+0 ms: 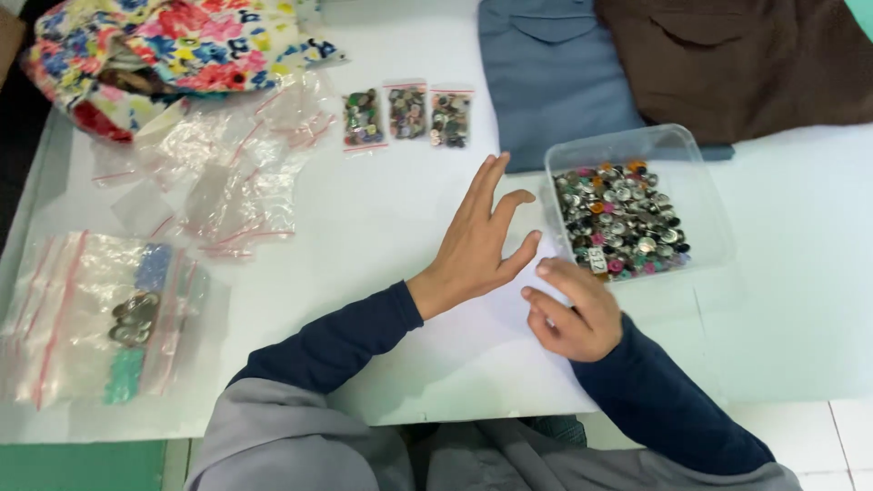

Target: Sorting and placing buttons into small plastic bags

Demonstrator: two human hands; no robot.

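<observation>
Two hands work just left of the tub (700, 164) of buttons (620, 218): left hand (473, 245) splayed open and empty, right hand (573, 314) curled, pinch hidden; best picking singly at its near edge.

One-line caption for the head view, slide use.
Both hands, left hand and right hand, hover beside a clear tub of buttons.
</observation>
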